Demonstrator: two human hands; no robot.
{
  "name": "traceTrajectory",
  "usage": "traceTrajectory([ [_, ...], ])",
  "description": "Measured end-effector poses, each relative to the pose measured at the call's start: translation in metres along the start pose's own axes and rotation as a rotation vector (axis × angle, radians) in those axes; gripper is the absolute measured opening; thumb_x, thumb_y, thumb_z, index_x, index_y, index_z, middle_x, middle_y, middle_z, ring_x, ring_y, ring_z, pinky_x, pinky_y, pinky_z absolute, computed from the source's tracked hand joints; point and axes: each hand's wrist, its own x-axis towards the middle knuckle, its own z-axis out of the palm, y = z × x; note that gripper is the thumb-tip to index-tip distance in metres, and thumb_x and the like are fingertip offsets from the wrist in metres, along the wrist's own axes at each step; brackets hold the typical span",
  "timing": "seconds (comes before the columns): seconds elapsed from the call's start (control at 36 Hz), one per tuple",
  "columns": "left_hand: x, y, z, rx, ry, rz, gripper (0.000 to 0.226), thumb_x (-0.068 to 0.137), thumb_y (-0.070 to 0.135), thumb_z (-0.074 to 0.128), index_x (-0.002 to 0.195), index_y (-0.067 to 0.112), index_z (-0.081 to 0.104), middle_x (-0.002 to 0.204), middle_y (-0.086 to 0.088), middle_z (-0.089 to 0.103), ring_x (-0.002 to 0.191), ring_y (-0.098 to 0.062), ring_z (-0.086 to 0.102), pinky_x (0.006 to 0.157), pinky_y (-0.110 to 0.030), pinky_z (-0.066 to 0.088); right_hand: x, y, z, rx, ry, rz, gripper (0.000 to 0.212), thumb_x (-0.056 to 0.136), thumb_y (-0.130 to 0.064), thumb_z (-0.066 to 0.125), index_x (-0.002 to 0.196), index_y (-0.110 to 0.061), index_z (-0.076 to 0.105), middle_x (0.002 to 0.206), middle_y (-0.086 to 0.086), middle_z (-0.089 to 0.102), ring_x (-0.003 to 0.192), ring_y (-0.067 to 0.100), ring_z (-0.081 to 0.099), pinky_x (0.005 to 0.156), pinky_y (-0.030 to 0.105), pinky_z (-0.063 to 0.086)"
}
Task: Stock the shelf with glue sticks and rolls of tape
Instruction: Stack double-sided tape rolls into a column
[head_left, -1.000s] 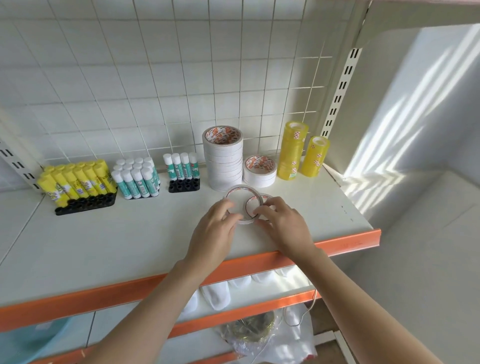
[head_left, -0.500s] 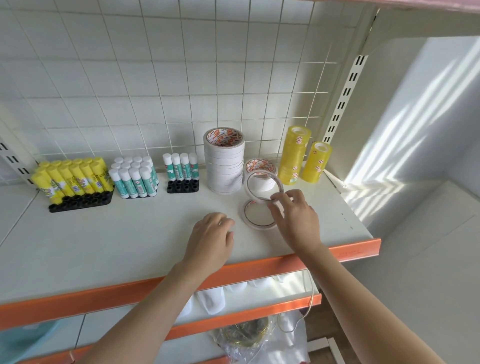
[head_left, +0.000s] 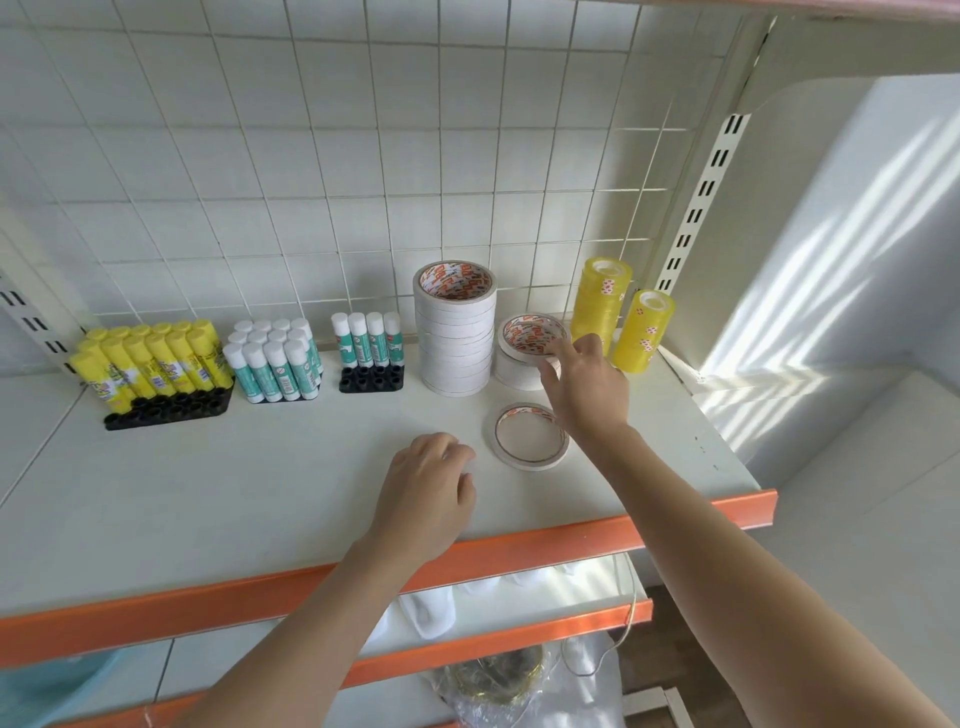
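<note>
My right hand (head_left: 587, 389) reaches to the short stack of white tape rolls (head_left: 511, 375) at the back of the shelf (head_left: 234, 478), fingertips pinching the rim of the thin roll (head_left: 524, 332) on top of it. Another thin roll (head_left: 525, 464) lies flat on the shelf just in front. My left hand (head_left: 426, 499) rests on the shelf with loosely curled fingers and holds nothing. A tall stack of white tape (head_left: 456, 343) stands left of the short one. Yellow glue sticks (head_left: 156, 364) and teal ones (head_left: 275, 364) stand at the back left.
Two stacks of yellow clear tape (head_left: 600, 306) (head_left: 644, 332) stand at the back right by the slotted upright (head_left: 696, 208). A few teal sticks (head_left: 369, 340) sit in a black holder. A wire grid backs the shelf. Lower shelves hold white items and a plastic bag (head_left: 498, 686).
My right hand has carried one thin roll from the front of the shelf back onto the short stack. My left hand let go and settled on the shelf; the other roll stayed flat.
</note>
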Motion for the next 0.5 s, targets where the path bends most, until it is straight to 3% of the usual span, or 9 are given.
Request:
traceTrajectory([
  [0.25, -0.0008, -0.0009, 0.003, 0.008, 0.026, 0.004, 0.021, 0.073, 0.017, 0.057, 0.091, 0.017, 0.067, 0.09, 0.001, 0.061, 0.089, -0.023, 0.059, 0.073, -0.035, 0.05, 0.0055, 0.0002, 0.0071, -0.023, -0.127, 0.01, 0.032, 0.1, -0.036, 0.044, 0.121, -0.014, 0.054, 0.115, 0.011, 0.048, 0.093, 0.032, 0.06, 0.06, 0.034, 0.04],
  [0.42, -0.0008, 0.0007, 0.0002, 0.053, 0.062, 0.031, 0.029, 0.077, 0.022, 0.038, 0.082, 0.017, 0.067, 0.082, 0.003, 0.057, 0.082, -0.023, 0.058, 0.065, -0.034, 0.049, 0.0081, -0.0028, 0.0073, -0.026, -0.162, 0.012, 0.032, 0.101, -0.036, 0.04, 0.121, -0.014, 0.052, 0.115, 0.011, 0.049, 0.091, 0.034, 0.06, 0.06, 0.034, 0.038],
  [0.5, -0.0009, 0.0003, -0.0005, 0.069, 0.062, 0.016, 0.019, 0.075, 0.016, 0.048, 0.08, 0.017, 0.066, 0.08, 0.003, 0.057, 0.078, -0.024, 0.057, 0.062, -0.036, 0.048, 0.0094, -0.0041, 0.0078, -0.015, -0.172, 0.02, 0.032, 0.101, -0.035, 0.04, 0.122, -0.014, 0.052, 0.115, 0.011, 0.05, 0.092, 0.035, 0.06, 0.062, 0.034, 0.038],
])
